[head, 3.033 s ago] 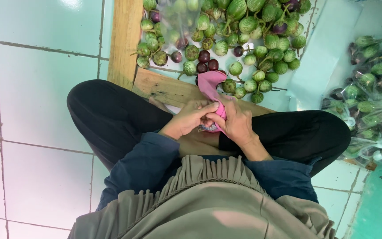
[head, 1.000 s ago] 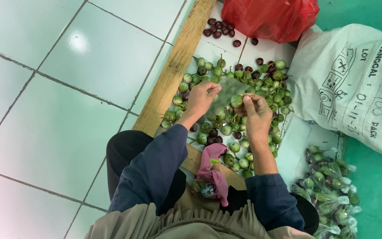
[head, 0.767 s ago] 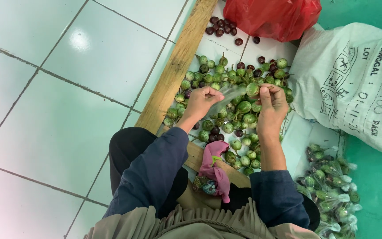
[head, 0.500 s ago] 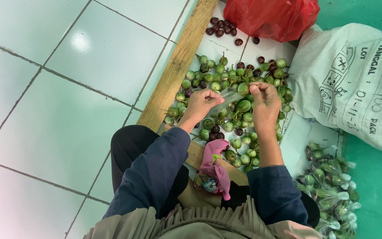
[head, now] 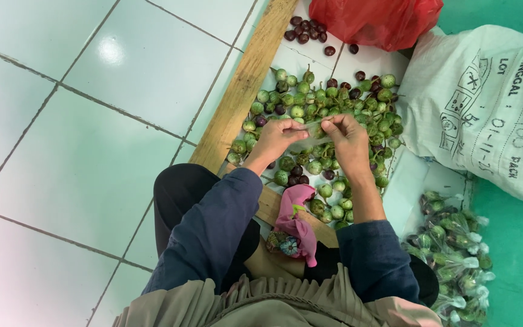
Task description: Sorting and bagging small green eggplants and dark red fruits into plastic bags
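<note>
Nearest the camera, a crumpled pink cloth (head: 296, 221) lies between the person's knees. Just beyond it, over the near half of a heap of small round green and purple eggplants (head: 325, 115), the left hand (head: 273, 139) and right hand (head: 347, 140) each pinch one end of a thin clear plastic bag (head: 311, 132), grip closed on it. The bag's long axis runs left to right. Beyond the heap sits a red plastic bag (head: 376, 21).
</note>
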